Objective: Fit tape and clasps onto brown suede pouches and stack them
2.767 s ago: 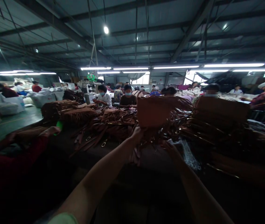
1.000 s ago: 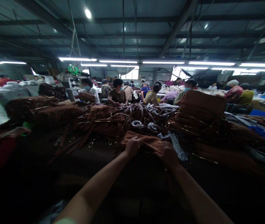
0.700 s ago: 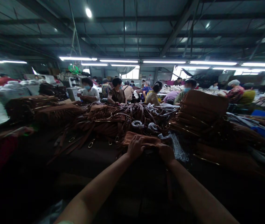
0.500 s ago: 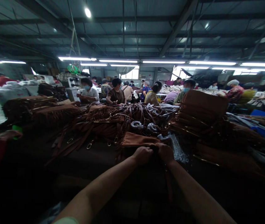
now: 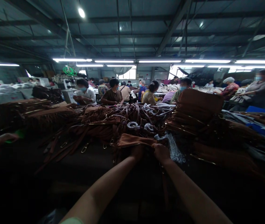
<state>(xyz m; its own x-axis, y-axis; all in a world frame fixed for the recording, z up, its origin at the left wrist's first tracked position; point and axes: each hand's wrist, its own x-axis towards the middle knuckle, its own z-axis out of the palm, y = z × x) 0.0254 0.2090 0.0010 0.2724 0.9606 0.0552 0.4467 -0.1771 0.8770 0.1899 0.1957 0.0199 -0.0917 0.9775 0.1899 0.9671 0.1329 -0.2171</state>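
A brown fringed bag [image 5: 132, 140] lies in front of me at the table's near side, its opening towards me. My right hand [image 5: 161, 152] is closed on the right end of the bag's edge. My left hand [image 5: 137, 151] reaches in under the upper edge of the bag; its fingers are hidden in the dark. A strap hangs down below my right hand. Just beyond the bag sit two coiled pale bundles [image 5: 132, 125], and a bunch of whitish strings [image 5: 175, 149] lies right of it.
Stacked brown bags [image 5: 199, 104] rise at the right, more bags [image 5: 21, 107] at the left. Straps with metal clasps [image 5: 84, 149] spread across the table. A co-worker's hand [image 5: 7, 137] with something green shows at the far left. Several people sit beyond the table.
My left hand has gone from the bag's near edge to under its upper layer. The right hand keeps its hold. The view has shifted slightly to the right.
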